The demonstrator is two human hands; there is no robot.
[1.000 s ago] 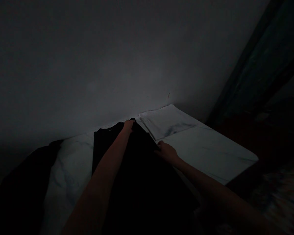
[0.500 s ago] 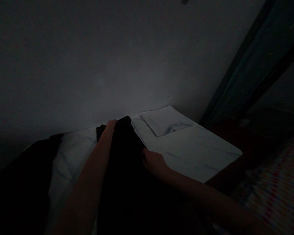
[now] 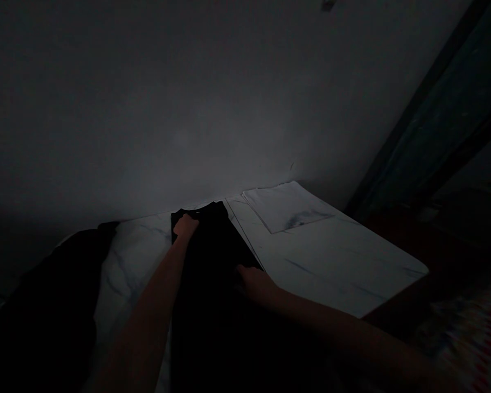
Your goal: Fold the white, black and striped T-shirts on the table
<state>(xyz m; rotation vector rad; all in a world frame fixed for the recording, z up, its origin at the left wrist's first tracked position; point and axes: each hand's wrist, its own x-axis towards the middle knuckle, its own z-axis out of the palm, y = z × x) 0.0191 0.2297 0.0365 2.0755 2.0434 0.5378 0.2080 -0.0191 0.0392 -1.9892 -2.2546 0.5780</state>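
Note:
A long black garment lies over a white marbled table, its far end close to the wall. Near that far end, my left hand is closed, with its fingers on the black cloth. My right hand is closed at the garment's right side, nearer to me, and its fingertips merge with the dark cloth. The picture is very dark, so folds in the garment are hard to make out.
Another black cloth covers the table's left part. A flat white sheet or folded item rests at the back right. Behind stands a grey wall; a colourful patterned fabric shows at the lower right.
The garment's far end now lies flatter and wider, with its edge showing beyond my left hand. My right hand is slightly lower in the picture. The view has shifted a little.

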